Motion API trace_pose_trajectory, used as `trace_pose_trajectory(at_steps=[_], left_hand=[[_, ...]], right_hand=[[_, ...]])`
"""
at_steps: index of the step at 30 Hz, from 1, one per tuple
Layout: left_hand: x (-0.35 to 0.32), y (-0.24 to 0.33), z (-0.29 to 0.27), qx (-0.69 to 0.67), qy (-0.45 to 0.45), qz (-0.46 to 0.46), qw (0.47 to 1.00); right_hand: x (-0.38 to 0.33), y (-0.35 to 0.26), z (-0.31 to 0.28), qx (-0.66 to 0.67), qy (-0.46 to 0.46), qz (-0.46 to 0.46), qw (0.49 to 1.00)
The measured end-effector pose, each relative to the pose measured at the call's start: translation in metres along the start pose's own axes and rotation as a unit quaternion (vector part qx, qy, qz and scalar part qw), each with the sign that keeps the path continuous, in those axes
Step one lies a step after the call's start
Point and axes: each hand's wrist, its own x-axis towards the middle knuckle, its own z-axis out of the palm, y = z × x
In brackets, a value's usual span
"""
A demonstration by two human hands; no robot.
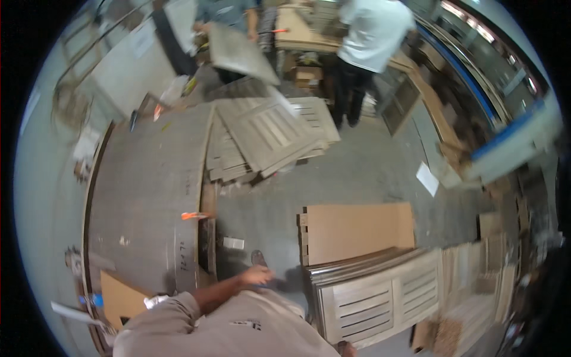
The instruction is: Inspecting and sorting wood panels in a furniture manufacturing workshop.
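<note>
Near lower middle of grey concrete floor (363, 172), left hand (257, 276) seen extended from beige sleeve, fingers loosely curled, nothing held. Right hand not seen. Stack of pale louvred wooden door panels (380, 297) placed just right of hand, brown cardboard sheet (357, 231) behind. Long grey workbench (143, 196) seen left.

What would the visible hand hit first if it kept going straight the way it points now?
Probably the stack of louvered door panels. The left hand points to the picture's right, empty and open, and the stack's near edge lies next along that line. Depth is unclear, so it might pass above the stack.
</note>
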Motion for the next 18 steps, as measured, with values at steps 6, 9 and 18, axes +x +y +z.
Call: trace_pose_trajectory(at_steps=[6, 9, 18], left_hand=[[-0.056, 0.012, -0.126, -0.144, 0.184, 0.080, 0.969], [-0.050, 0.024, -0.156, -0.248, 0.204, 0.149, 0.935], [0.046, 0.039, -0.226, -0.191, 0.260, 0.132, 0.937]], right_hand=[[-0.011, -0.169, 0.001, -0.399, -0.044, -0.211, 0.891], [-0.001, -0.294, 0.062, -0.006, 0.201, -0.273, 0.941], [-0.089, -0.629, 0.114, 0.005, -0.208, -0.390, 0.897]])
